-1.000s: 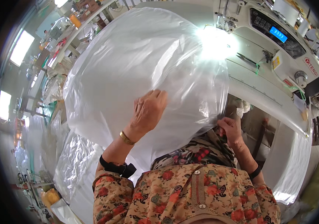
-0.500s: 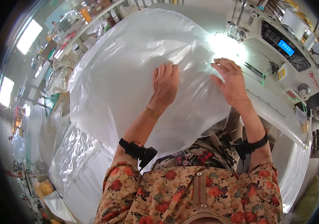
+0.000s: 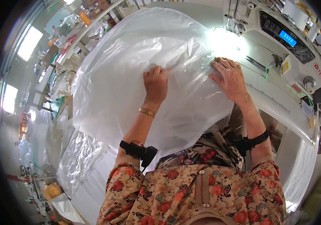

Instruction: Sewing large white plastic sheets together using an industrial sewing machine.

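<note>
A big, milky translucent plastic sheet [image 3: 108,86] spreads over the sewing table and hangs toward my lap, wrinkled and shiny. Near its middle, my left hand [image 3: 155,85] is closed with curled fingers, gripping the film; its fingertips are partly hidden. Creases run from there toward the right. My right hand [image 3: 228,78] lies on the sheet's right edge, fingers stretched out and thumb apart, just below the bright lamp glow of the sewing machine [image 3: 295,41]. The needle area is washed out by the light.
Dark thread snips [image 3: 257,62] lie on the machine bed, right of my right hand, with green thread [image 3: 266,73] nearby. A ruler scale [image 3: 267,98] runs along the bed. Crumpled clear plastic [image 3: 79,157] is piled at lower left. A cluttered shelf [image 3: 93,26] stands far left.
My left hand has moved left and its fingers have curled in, pulling creases across the sheet. My right hand has stayed almost in place, now flatter on the edge.
</note>
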Motion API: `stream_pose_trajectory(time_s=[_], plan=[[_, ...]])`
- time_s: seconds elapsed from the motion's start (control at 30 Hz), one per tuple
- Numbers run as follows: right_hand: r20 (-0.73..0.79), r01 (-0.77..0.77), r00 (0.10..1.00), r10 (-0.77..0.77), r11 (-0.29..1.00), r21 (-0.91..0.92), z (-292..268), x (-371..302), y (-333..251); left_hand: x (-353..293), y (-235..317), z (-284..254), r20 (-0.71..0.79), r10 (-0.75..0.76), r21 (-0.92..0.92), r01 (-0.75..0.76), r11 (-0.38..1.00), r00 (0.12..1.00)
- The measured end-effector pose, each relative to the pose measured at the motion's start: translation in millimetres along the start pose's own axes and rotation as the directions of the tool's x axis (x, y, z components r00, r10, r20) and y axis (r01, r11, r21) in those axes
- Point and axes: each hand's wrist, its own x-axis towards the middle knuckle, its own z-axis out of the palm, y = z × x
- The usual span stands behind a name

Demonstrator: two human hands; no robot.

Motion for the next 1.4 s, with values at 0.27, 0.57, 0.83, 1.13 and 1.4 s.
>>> stream_pose_trajectory(time_s=[0.27, 0.57, 0.83, 1.13, 1.4], plan=[[-0.011, -0.028, 1.0, 0.028, 0.999, 0.041, 2, -3, 4, 30, -63, -33, 0.104, -0.162, -0.28, 0.185, 0.942, 0.981], [-0.041, -0.021, 0.999, 0.023, 0.998, 0.055, 5, -5, 5, 122, 1, -148, 0.36, 0.101, -0.417, 0.063, 0.907, 0.927], [-0.061, -0.015, 0.998, 0.021, 0.996, 0.084, 6, -7, 7, 160, 58, -168, 0.528, 0.308, -0.308, -0.159, 0.938, 0.791], [-0.102, -0.003, 0.995, 0.011, 0.997, 0.075, 5, -9, 8, 129, 132, -141, 0.491, 0.125, -0.823, 0.412, 0.391, 0.862], [-0.147, 0.21, 0.972, -0.186, 0.962, 0.174, -8, -31, 15, 24, 158, -85, 0.671, 0.088, -0.74, 0.657, 0.145, 0.736]])
